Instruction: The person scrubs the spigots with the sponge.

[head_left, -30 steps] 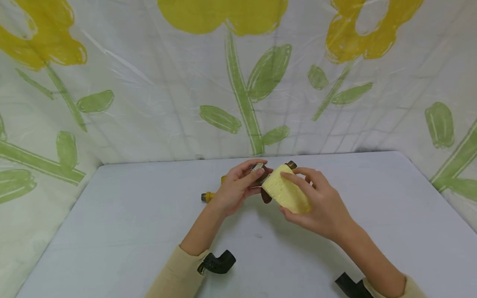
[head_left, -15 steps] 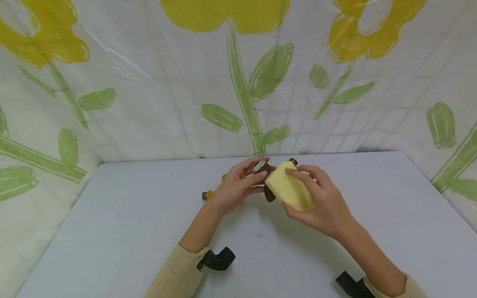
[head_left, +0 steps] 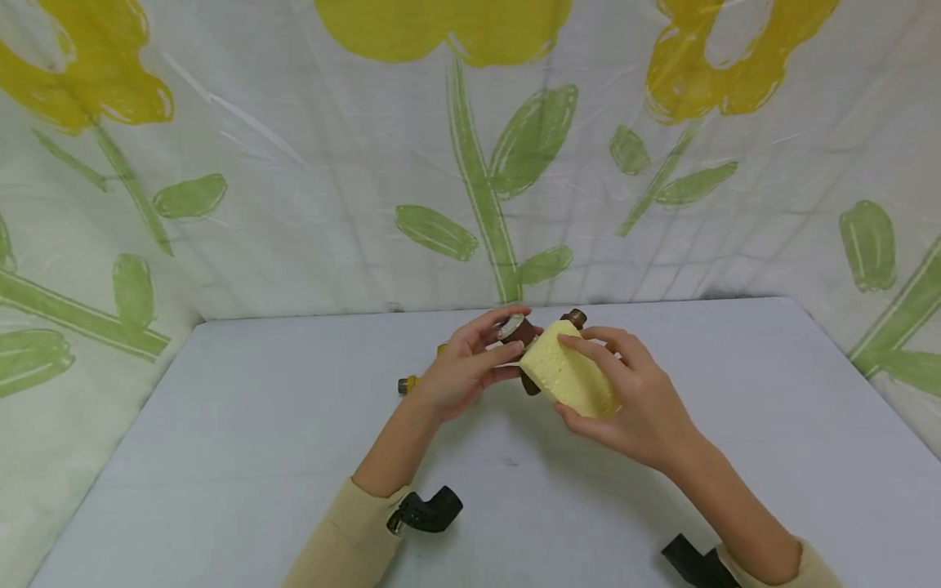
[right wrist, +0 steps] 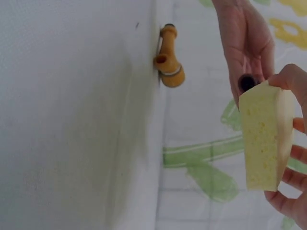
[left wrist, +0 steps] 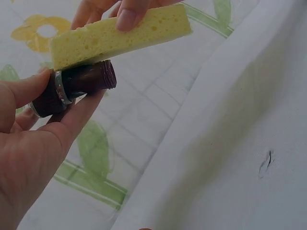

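Between the thumb and fingers of my left hand [head_left: 459, 367] is a dark brown branched pipe fitting [head_left: 518, 329]. In the left wrist view the fitting [left wrist: 86, 80] shows a silver ring and a threaded end. My right hand [head_left: 638, 400] grips a pale yellow sponge [head_left: 562, 371] by its edges. The sponge [left wrist: 120, 38] lies against the fitting's upper side in the left wrist view. It hides much of the fitting in the head view, leaving ends visible around it. The right wrist view shows the sponge [right wrist: 261, 139] beside the fitting's dark round opening [right wrist: 247, 82].
A yellow branched fitting [right wrist: 170, 60] lies on the white table [head_left: 220, 441] behind my left hand. Black wrist mounts [head_left: 434, 512] stick out from both sleeves. A flower-printed sheet [head_left: 331, 180] hangs along the table's far edge. A small dark mark [left wrist: 265, 164] shows on the tabletop.
The sponge shifts slightly back and forth over the brown fitting, which turns a little, showing more of its far end above the sponge. Both hands keep their hold.
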`<action>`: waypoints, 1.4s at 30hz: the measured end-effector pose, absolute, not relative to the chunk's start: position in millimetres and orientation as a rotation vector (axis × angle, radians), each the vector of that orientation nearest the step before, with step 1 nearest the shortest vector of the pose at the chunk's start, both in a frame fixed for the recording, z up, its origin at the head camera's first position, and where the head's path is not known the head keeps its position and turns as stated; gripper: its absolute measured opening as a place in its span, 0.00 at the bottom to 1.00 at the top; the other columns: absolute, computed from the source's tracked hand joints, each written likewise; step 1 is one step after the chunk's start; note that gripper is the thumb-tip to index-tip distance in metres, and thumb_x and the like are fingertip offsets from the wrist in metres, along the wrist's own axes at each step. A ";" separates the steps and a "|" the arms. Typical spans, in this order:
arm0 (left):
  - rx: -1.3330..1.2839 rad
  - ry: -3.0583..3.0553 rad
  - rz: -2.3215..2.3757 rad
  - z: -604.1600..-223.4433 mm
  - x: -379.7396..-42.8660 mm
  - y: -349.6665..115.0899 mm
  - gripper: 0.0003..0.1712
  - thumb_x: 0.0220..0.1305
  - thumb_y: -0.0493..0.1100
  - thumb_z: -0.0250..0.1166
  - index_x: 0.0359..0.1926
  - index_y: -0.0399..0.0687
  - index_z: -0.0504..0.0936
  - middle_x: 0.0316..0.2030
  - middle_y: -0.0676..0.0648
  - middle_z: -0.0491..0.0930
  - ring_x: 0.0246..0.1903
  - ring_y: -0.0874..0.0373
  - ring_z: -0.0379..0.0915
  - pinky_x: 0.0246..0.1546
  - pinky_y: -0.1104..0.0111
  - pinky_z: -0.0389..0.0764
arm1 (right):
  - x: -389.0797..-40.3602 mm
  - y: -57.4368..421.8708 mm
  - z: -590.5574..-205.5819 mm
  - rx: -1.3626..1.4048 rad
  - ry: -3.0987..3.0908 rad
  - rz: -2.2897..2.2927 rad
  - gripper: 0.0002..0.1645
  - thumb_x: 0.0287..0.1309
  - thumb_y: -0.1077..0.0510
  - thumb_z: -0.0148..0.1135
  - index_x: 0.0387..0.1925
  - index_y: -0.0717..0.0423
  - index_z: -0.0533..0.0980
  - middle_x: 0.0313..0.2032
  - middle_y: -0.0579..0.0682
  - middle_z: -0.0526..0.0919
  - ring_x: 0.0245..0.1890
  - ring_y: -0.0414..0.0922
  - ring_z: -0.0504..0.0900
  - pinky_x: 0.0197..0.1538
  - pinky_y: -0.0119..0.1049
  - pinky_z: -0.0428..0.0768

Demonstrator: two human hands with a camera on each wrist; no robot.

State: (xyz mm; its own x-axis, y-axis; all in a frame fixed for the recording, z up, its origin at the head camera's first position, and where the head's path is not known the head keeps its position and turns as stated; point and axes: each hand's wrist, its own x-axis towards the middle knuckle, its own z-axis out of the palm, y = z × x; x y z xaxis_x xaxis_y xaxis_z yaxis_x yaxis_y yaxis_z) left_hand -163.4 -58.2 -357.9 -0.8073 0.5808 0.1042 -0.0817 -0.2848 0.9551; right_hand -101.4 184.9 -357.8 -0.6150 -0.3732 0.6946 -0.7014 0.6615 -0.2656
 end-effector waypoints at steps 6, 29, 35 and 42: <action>0.631 1.546 2.126 -357.9 -163.9 -58.1 0.29 0.79 0.28 0.52 0.78 0.36 0.64 0.61 0.42 0.77 0.53 0.60 0.82 0.55 0.65 0.87 | -100.4 185.5 -357.9 0.808 -2.287 0.738 0.43 0.41 0.55 0.80 0.65 0.51 0.79 0.56 0.58 0.79 0.53 0.55 0.80 0.39 0.49 0.86; 0.646 1.555 2.127 -355.0 -161.7 -58.5 0.29 0.79 0.27 0.53 0.77 0.34 0.64 0.58 0.45 0.77 0.53 0.60 0.82 0.56 0.64 0.87 | -102.4 189.5 -354.7 0.830 -2.287 0.740 0.41 0.43 0.54 0.78 0.64 0.51 0.80 0.57 0.58 0.80 0.50 0.54 0.80 0.38 0.50 0.86; 0.649 1.541 2.124 -353.2 -161.6 -58.3 0.28 0.79 0.28 0.52 0.76 0.33 0.64 0.61 0.41 0.76 0.55 0.59 0.82 0.58 0.62 0.86 | -101.9 188.8 -355.6 0.791 -2.298 0.778 0.43 0.40 0.56 0.79 0.64 0.50 0.80 0.57 0.57 0.80 0.54 0.55 0.81 0.41 0.50 0.85; 0.638 1.553 2.140 -354.4 -162.1 -57.5 0.28 0.78 0.27 0.53 0.75 0.33 0.64 0.61 0.40 0.77 0.51 0.59 0.83 0.52 0.63 0.88 | -102.0 188.5 -354.8 0.830 -2.301 0.753 0.39 0.48 0.50 0.77 0.64 0.50 0.80 0.57 0.56 0.80 0.53 0.53 0.80 0.42 0.49 0.86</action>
State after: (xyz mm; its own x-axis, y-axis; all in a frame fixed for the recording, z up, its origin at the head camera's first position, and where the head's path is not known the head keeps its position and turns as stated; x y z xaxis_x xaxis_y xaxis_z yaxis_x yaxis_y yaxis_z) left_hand -162.1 -57.5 -354.4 -0.8073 0.5779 0.1193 -0.0659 -0.2891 0.9550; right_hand -102.0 188.5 -354.8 -0.6422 -0.3734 0.6695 -0.6970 0.6480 -0.3071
